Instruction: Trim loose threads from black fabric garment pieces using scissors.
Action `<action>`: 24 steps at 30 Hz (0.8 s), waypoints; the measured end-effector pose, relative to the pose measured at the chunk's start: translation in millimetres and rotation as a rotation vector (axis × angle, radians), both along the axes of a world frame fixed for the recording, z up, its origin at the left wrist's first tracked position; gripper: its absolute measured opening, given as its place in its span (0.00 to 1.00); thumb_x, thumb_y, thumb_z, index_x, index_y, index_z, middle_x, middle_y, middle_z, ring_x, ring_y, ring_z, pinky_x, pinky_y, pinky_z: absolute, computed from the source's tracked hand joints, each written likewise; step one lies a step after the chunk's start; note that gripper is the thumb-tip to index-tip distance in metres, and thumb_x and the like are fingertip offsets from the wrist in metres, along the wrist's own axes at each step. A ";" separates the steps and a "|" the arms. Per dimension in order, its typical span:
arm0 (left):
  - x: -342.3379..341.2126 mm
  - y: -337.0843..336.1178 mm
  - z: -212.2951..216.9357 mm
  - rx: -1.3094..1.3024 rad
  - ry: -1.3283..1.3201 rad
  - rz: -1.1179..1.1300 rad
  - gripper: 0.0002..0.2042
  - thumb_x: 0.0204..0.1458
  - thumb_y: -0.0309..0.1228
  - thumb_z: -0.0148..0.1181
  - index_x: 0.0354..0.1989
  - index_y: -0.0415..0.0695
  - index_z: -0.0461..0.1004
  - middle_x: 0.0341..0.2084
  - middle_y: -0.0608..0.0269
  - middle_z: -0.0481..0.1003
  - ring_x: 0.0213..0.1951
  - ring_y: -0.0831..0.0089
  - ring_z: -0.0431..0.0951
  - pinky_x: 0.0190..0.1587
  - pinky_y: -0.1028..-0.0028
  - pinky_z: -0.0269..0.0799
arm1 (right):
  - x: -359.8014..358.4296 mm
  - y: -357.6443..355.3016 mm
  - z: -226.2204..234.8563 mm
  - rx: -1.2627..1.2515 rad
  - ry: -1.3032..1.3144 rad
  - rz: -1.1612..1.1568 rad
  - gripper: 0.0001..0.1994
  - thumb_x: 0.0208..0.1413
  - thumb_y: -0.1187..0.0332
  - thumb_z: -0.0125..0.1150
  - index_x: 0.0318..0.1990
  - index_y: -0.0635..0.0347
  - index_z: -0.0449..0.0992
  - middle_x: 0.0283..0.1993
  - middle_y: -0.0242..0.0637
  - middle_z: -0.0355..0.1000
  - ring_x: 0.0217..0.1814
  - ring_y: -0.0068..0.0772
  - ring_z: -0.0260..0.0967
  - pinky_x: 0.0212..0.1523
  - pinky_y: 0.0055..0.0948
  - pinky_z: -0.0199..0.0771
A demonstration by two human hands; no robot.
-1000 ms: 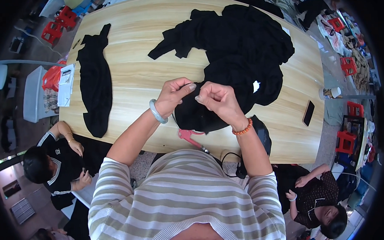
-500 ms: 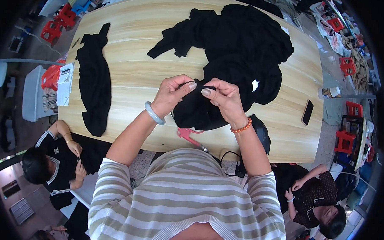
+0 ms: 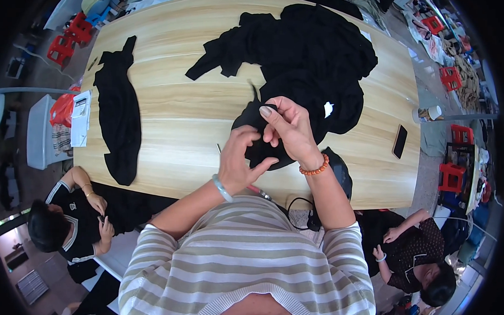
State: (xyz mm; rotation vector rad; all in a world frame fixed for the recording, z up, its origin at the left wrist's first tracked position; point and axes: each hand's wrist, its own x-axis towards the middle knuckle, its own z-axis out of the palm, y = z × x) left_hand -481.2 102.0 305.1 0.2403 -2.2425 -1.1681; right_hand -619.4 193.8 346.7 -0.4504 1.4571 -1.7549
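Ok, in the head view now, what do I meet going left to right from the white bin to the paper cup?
White bin, white papers, long black cloth piece, left hand, right hand, phone, paper cup.

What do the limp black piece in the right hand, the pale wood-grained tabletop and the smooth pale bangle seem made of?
Limp black piece: probably matte cloth, since it droops without shine.
Pale wood-grained tabletop: wood or laminate, smooth, going by streaks and sheen.
Smooth pale bangle: possibly stone, glass or plastic, polished, as its highlight suggests.
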 end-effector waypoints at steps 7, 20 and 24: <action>-10.8 -10.6 -47.8 0.527 -0.075 0.024 0.07 0.47 0.23 0.69 0.26 0.37 0.74 0.20 0.67 0.69 0.24 0.81 0.66 0.27 0.78 0.62 | -1.3 1.9 10.5 -0.111 -0.004 -0.103 0.06 0.61 0.71 0.59 0.41 0.65 0.73 0.29 0.33 0.74 0.28 0.24 0.76 0.29 0.19 0.79; -5.3 -30.3 -3.2 0.890 -0.205 -0.247 0.07 0.58 0.24 0.59 0.42 0.38 0.77 0.33 0.74 0.76 0.34 0.88 0.70 0.38 0.84 0.68 | 4.2 14.3 1.6 0.122 0.465 0.064 0.03 0.56 0.78 0.63 0.37 0.67 0.76 0.36 0.28 0.67 0.31 0.13 0.66 0.30 0.14 0.69; -7.9 -28.7 7.3 0.737 -0.211 -0.213 0.05 0.58 0.24 0.59 0.40 0.38 0.76 0.29 0.75 0.74 0.31 0.88 0.67 0.35 0.85 0.65 | 3.9 18.0 1.1 0.147 0.480 0.110 0.03 0.55 0.78 0.63 0.37 0.68 0.77 0.37 0.30 0.67 0.32 0.13 0.65 0.30 0.14 0.68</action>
